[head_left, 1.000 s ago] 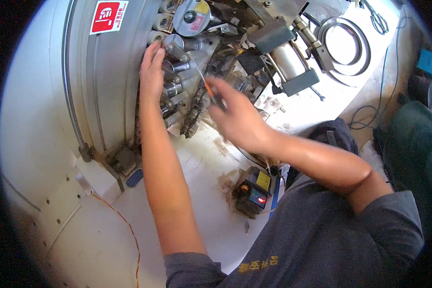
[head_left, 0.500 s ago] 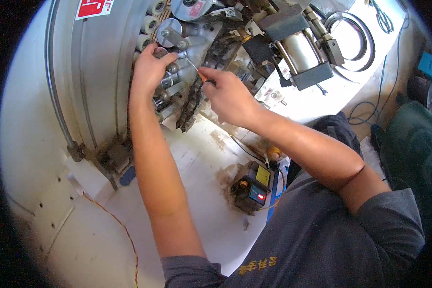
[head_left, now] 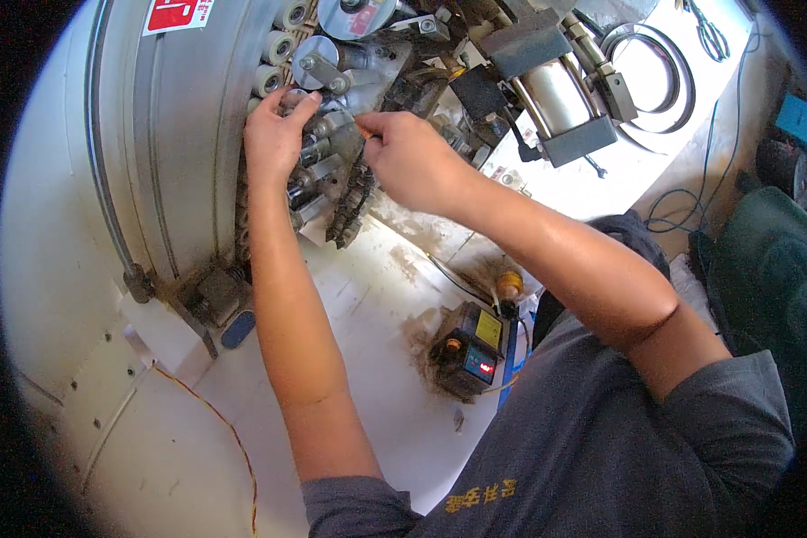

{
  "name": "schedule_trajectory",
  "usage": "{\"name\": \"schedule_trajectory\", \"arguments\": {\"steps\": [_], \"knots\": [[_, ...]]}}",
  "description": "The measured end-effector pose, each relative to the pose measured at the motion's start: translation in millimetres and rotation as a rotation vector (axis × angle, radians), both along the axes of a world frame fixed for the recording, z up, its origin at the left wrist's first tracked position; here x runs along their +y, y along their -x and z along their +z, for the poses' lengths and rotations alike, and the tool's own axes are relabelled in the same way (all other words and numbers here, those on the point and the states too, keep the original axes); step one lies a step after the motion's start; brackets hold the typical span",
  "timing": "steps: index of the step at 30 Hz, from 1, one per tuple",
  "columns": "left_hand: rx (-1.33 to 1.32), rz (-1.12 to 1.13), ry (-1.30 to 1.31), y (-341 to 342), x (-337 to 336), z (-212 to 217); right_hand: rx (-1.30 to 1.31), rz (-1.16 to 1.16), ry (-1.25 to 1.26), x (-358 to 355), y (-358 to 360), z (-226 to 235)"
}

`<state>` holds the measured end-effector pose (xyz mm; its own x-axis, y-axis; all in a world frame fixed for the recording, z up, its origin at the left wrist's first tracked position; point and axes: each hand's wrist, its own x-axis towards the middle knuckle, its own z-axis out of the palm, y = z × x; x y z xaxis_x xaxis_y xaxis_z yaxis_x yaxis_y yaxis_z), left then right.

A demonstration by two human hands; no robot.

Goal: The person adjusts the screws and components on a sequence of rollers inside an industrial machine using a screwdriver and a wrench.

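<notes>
Right hand (head_left: 412, 161) clenched around an orange-handled tool (head_left: 365, 133)! At its nine o'clock, left hand (head_left: 274, 139) curls, grip unclear, silver roller (head_left: 317, 47) at one o'clock.

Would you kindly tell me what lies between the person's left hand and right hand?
In the head view, silvery-grey metal brackets lie between the left hand and the right hand.

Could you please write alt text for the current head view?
A bare-handed person works at a machine, the left grip at its metal rollers and the right grip closed around a mostly hidden orange tool. Lower down sits a dark box with a red-lit display.
</notes>
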<state>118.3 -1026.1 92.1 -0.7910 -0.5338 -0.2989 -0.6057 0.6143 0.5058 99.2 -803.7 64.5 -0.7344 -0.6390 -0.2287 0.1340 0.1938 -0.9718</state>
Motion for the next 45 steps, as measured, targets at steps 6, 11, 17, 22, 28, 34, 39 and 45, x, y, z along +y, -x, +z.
{"name": "schedule_trajectory", "arguments": {"steps": [6,11,17,22,28,34,39,45], "knots": [[0.054,0.026,-0.033,-7,-9,-4,-0.716,0.077,0.22,-6,11,22],[0.004,-0.007,0.001,-2,5,8,-0.717,0.071,0.259,-7,14,21],[0.03,0.007,0.042,-7,2,3,-0.719,0.018,0.258,-7,6,40],[0.014,0.019,0.051,-3,8,7,-0.674,-0.034,0.264,-20,3,34],[0.0,0.028,0.099,-7,1,2,-0.687,-0.056,0.215,-24,6,35],[0.021,0.0,0.003,-3,0,-2,-0.551,0.003,0.136,-17,6,16],[0.11,0.004,-0.034,-6,-2,-5,-0.456,0.0,0.143,-16,3,30],[0.036,0.004,-0.004,-11,1,0,-0.521,0.001,0.206,-8,-1,30]]}}
